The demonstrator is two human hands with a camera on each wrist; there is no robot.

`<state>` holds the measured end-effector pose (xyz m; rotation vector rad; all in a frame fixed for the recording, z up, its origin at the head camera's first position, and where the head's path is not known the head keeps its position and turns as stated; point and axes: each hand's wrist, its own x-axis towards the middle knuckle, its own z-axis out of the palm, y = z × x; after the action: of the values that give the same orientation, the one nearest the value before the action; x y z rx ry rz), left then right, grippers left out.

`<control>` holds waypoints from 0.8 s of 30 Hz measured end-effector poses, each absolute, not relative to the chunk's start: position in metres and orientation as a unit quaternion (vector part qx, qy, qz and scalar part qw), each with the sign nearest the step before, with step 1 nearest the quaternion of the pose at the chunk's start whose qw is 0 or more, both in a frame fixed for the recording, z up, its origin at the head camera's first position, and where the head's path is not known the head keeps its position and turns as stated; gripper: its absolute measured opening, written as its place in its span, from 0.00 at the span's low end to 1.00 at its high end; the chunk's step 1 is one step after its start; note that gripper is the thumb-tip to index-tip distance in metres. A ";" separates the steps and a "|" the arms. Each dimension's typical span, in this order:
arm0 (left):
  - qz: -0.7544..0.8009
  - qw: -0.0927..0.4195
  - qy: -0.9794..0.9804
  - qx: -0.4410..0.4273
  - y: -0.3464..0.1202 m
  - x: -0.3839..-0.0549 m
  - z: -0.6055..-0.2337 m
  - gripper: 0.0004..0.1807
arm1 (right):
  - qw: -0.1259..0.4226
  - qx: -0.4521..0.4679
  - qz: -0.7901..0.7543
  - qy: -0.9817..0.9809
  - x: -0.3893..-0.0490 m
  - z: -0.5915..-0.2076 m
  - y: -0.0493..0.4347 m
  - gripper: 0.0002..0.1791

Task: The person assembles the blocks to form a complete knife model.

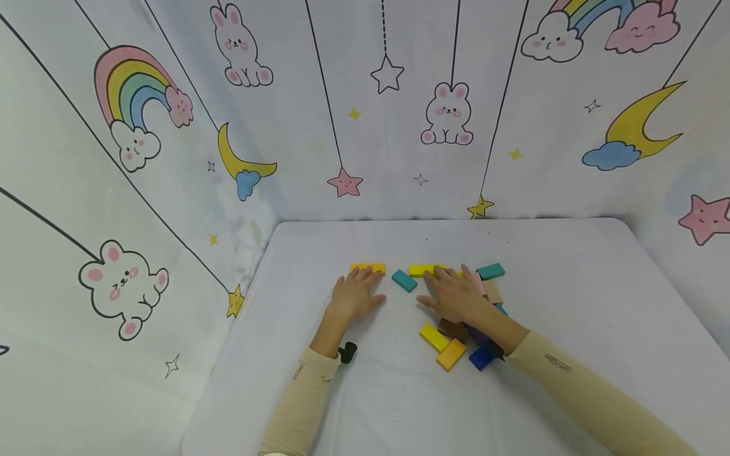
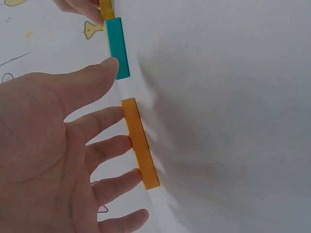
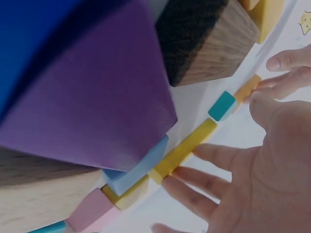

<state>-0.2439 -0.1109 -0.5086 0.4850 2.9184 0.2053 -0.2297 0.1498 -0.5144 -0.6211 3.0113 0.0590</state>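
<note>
My left hand lies palm down over the white table, fingers spread. Its fingertips touch the long side of an orange block; the thumb points toward a teal block between the two hands. To the right, my right hand is held flat with spread fingers, its fingertips at a yellow block. Neither hand grips anything. In the left wrist view the thumb overlaps the near end of the teal block. Part of the block pile is hidden under my right hand and forearm.
Beneath and around the right forearm lie loose blocks: brown, yellow, orange, blue, tan and teal. A purple block looms close in the right wrist view. Patterned cloth walls border the table.
</note>
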 end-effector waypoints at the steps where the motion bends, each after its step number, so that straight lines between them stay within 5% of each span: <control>1: 0.067 0.090 0.980 0.163 -0.110 -0.245 -0.508 0.36 | 0.035 -0.202 0.017 0.979 -0.231 -0.515 0.149 0.42; 24: 0.068 0.088 0.978 0.177 -0.100 -0.262 -0.512 0.36 | 0.036 -0.211 0.000 0.977 -0.245 -0.509 0.126 0.40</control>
<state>-0.2623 -0.0996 -0.5118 0.5262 2.9104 0.2034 -0.2450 0.1256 -0.5093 -0.6465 2.9998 0.0002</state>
